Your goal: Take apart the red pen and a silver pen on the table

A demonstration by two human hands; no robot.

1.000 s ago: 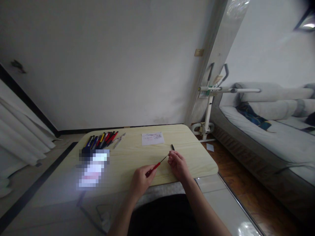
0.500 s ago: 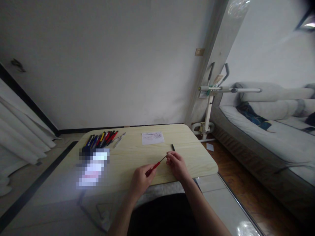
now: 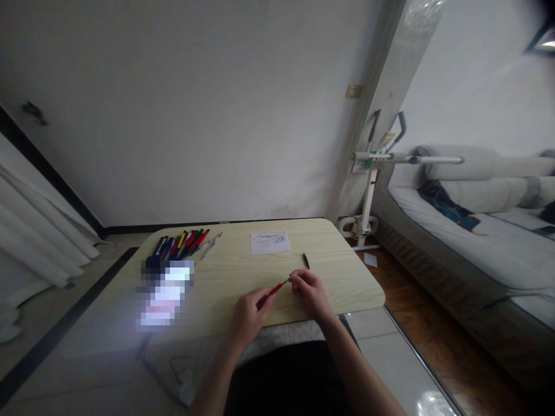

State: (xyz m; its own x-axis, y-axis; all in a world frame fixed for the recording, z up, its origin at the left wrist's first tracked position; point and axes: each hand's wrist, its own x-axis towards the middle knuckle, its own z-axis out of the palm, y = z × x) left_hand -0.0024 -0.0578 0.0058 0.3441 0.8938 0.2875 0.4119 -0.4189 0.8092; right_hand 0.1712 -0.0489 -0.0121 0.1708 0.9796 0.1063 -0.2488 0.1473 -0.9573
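The work looks midway: the left hand (image 3: 250,315) has its fingers closed around a red pen-like barrel (image 3: 274,289) above the bench (image 3: 351,283), and the right hand's (image 3: 310,290) fingers pinch the thin shaft (image 3: 285,282) protruding from it. How far that seats is too small to tell; a black piece (image 3: 306,261) lies apart.

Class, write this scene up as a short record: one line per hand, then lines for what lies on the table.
Left hand: grips a red pen barrel
Right hand: fingertips at the far end of the thin dark rod leading from the barrel
Table: pale wood-grain top
Far left: loose pens, silver compass-like tool
Far middle: marked paper
Beyond right hand: slim black piece, pen or cap unclear
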